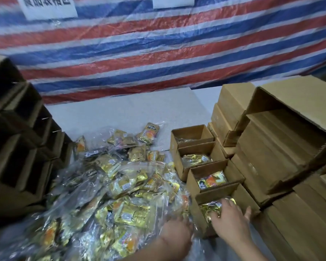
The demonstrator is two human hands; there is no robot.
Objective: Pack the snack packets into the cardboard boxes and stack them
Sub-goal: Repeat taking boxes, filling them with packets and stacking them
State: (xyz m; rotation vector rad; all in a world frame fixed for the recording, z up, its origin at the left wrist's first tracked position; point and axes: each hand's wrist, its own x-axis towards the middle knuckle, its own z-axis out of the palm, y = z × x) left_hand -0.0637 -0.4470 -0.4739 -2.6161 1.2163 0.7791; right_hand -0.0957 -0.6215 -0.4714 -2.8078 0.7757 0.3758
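A heap of gold and orange snack packets (119,181) in clear plastic covers the table's middle and left. To its right, several small open cardboard boxes stand in a row running away from me; the farthest box (191,136) looks nearly bare, and the box before it (196,159) and the third box (213,178) hold packets. My right hand (230,221) rests inside the nearest box (201,199), fingers pressed on gold packets there. My left hand (175,234) lies at the heap's near right edge, fingers curled into the packets; whether it grips one is unclear.
Closed cardboard boxes are stacked high on the right (282,147) and continue along the near right (309,223). Dark stacked boxes (21,144) rise on the left. A red, white and blue striped tarp (158,53) hangs behind the grey table (139,108).
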